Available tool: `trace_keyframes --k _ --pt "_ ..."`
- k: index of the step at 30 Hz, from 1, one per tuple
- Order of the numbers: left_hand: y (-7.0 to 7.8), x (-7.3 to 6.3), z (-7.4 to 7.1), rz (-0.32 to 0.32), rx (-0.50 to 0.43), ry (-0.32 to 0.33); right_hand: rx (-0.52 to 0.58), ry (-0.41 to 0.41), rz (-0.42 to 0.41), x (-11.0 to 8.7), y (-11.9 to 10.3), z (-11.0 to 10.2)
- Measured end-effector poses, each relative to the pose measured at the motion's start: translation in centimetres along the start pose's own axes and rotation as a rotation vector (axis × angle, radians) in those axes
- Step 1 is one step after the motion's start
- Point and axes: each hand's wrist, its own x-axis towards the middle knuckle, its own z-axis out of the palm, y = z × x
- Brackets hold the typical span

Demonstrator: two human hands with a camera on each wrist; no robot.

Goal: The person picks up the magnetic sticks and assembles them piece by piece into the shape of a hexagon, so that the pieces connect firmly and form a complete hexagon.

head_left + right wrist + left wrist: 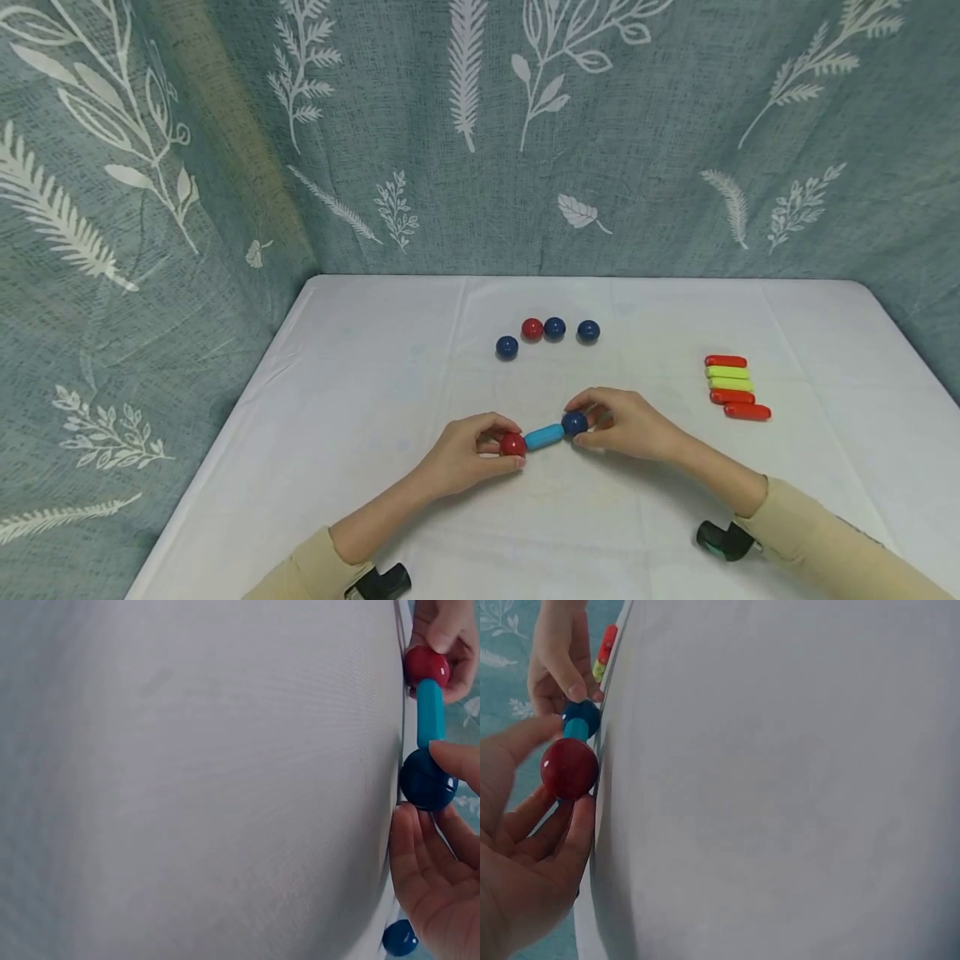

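Note:
A light-blue rod (544, 437) joins a red ball (513, 445) at its left end and a dark-blue ball (574, 423) at its right end. My left hand (467, 454) pinches the red ball between thumb and fingers. On the other side my right hand (628, 423) grips the dark-blue ball the same way. In the left wrist view the red ball (570, 768) sits between thumb and fingertips, hiding part of the rod behind it. The right wrist view shows the rod (430, 712) running straight between both balls.
Behind the hands lie a red ball (532, 329) and three dark-blue balls, one of them (507, 347) nearer and leftmost. To the right, red rods (747, 412) and yellow-green rods (728, 372) lie stacked side by side on the white cloth (360, 358). A patterned curtain hangs behind the table.

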Motion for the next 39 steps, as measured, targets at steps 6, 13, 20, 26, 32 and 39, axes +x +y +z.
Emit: trace_keyframes --k 6,13,20,26,32,39 --pt "1.2 1.9 1.1 0.076 0.12 0.024 0.001 0.0 0.011 -0.1 0.1 -0.1" --pt "2.4 4.3 3.5 0.1 0.241 0.019 0.017 -0.006 0.018 -0.2 0.4 -0.5" --pt "2.9 4.9 4.7 0.097 0.39 0.005 -0.028 0.023 0.053 -1.2 0.8 -2.0" --pt "2.5 4.3 4.3 0.085 0.379 -0.001 -0.127 0.19 0.08 -3.0 2.3 -5.5" --pt "1.8 3.8 3.7 0.092 0.361 0.012 -0.236 0.316 0.246 -5.4 4.4 -10.8" --pt "1.4 3.7 3.5 0.074 0.353 -0.003 -0.279 0.34 0.422 -6.5 7.3 -13.4"
